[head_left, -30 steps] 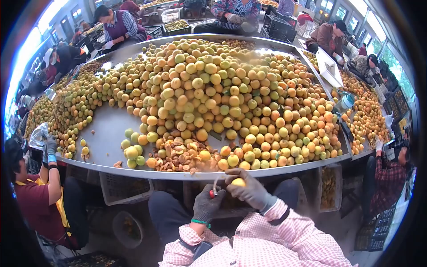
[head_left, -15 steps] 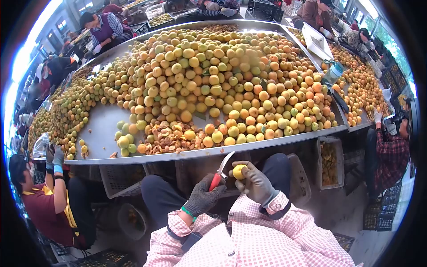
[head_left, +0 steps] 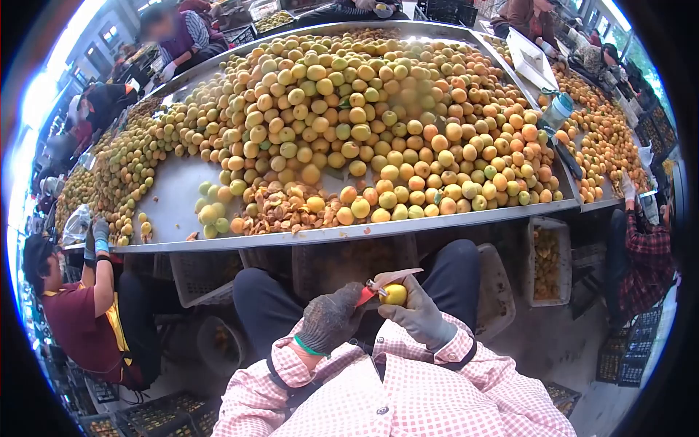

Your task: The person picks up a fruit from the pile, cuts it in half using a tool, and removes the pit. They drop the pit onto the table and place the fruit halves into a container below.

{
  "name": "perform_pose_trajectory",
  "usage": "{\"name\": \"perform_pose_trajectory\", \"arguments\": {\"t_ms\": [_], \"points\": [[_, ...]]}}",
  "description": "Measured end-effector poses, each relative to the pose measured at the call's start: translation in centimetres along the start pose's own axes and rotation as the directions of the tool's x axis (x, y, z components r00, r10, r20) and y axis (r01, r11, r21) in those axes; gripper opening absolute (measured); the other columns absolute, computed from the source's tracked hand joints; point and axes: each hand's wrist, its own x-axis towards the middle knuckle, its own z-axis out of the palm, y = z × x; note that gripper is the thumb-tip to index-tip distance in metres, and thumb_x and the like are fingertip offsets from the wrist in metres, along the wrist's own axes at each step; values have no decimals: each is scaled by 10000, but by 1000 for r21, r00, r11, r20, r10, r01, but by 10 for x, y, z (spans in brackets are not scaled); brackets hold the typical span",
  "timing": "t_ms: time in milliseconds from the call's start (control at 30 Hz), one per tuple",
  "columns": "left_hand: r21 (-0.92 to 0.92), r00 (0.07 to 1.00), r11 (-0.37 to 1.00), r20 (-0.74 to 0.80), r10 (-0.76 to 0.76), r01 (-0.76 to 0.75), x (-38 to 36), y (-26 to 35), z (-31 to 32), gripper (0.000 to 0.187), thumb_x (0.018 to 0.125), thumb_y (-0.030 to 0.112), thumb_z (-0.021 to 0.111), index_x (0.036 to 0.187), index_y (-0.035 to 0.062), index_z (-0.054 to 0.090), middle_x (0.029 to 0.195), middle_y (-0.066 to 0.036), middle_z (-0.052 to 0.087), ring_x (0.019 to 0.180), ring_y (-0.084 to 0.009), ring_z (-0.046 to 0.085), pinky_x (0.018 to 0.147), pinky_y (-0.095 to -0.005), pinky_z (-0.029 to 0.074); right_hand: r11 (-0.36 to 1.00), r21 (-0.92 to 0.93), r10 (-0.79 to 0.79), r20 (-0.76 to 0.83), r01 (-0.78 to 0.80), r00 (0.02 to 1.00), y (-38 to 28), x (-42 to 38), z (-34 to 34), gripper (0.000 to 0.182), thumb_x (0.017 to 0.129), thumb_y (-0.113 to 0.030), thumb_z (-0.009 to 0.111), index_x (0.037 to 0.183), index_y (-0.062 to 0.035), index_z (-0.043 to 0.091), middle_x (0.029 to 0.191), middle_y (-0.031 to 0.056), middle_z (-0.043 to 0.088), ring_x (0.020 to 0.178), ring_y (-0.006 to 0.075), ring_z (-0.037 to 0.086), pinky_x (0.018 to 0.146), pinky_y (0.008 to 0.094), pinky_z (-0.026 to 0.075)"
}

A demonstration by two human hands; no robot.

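Observation:
My left hand [head_left: 329, 320], in a dark knitted glove, grips the red handle of a curved knife [head_left: 397, 277]. Its blade lies across the top of a yellow apricot [head_left: 394, 296], seemingly touching it. Gloved in grey, my right hand [head_left: 421, 319] holds that apricot between thumb and fingers. Both hands are close together above my lap, in front of the table edge. On the metal table [head_left: 291, 239] beyond them is a large heap of apricots [head_left: 320, 124], with a small pile of split apricot pieces [head_left: 280, 206] near the front.
Below the table stand plastic crates [head_left: 550, 262] and a pale bucket [head_left: 220, 342]. A lidded bottle [head_left: 558, 111] and a white tray [head_left: 530, 60] are at the right-hand divider. A co-worker in a maroon top [head_left: 76, 328] sits to the left; another in plaid [head_left: 648, 255] sits right.
My hands have come together. The knife, upright and apart from the apricot before, has swung down to the right and now lies over it. The camera view has shifted slightly.

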Motion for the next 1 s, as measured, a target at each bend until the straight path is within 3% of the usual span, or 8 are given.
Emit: {"name": "perform_pose_trajectory", "arguments": {"t_ms": [400, 533, 667, 800, 867, 900, 967, 1000], "points": [[27, 989, 998, 132, -60, 57, -10, 3, 15, 247, 799, 176, 652, 1021, 97, 580, 685, -154, 615, 615, -364, 620, 515, -432, 480, 767, -628, -287, -153, 131, 945, 19, -6, 6, 380, 828, -34, 680, 1143, -55, 468, 1077, 31, 508, 958, 113, 513, 849, 248, 439], [-106, 989, 989, 112, -93, 105, -12, -5, 31, 247, 815, 203, 629, 1011, 81, 542, 710, -171, 623, 633, -377, 620, 521, -475, 473, 958, -267, 83, -86, -104, 993, 1, 1, -7, 306, 850, -41, 645, 1102, -53, 472, 1079, 33, 502, 961, 113, 495, 868, 256, 422], [-73, 923, 979, 352, -154, 191, -1, -9, 22, 335, 820, 194, 653, 1095, 65, 511, 774, -223, 620, 709, -394, 631, 567, -432, 490, 897, -442, -62, -74, 23, 995, 5, 5, -10, 328, 795, -33, 682, 1054, -65, 484, 1030, 81, 526, 913, 183, 554, 805, 294, 457], [-370, 950, 910, 305, -69, 185, 1, -20, 39, 361, 825, 242, 660, 1084, 70, 476, 738, -204, 629, 608, -407, 623, 536, -480, 479, 394, -893, -319, 86, 215, 944, 4, 10, -15, 397, 731, -49, 714, 1048, -82, 477, 1010, 124, 530, 827, 301, 575, 734, 340, 482], [-661, 995, 750, 94, 45, 29, 9, -20, 50, 365, 832, 241, 680, 1083, 81, 469, 728, -106, 607, 503, -274, 597, 458, -405, 461, 913, -404, 17, -106, -59, 994, -3, 11, -22, 395, 791, -50, 695, 1116, -70, 471, 1023, 77, 541, 832, 189, 573, 697, 266, 468], [-665, 994, 746, 94, 50, 25, 16, -14, 37, 365, 832, 241, 680, 1083, 81, 469, 728, -106, 607, 503, -274, 597, 458, -405, 461, 974, -60, 211, -102, -218, 972, -7, 12, -25, 395, 821, -51, 686, 1150, -64, 469, 1030, 54, 547, 834, 133, 572, 679, 229, 461], [-829, 807, 10, 542, -234, 559, 31, 0, -4, 325, 865, 216, 654, 1109, 111, 467, 716, -15, 544, 473, -124, 510, 397, -289, 405, 984, -57, 159, -112, -167, 981, -10, 11, -32, 413, 852, -71, 664, 1209, -70, 457, 1040, 57, 558, 815, 100, 580, 645, 187, 453], [-863, 815, -79, 497, -298, 498, 34, -5, -10, 288, 890, 228, 625, 1111, 115, 478, 697, -14, 517, 452, -101, 451, 373, -252, 365, 990, 32, 140, -172, -136, 975, -10, 9, -39, 424, 847, -70, 668, 1215, -69, 457, 1047, 68, 564, 837, 118, 589, 665, 200, 475]]}}
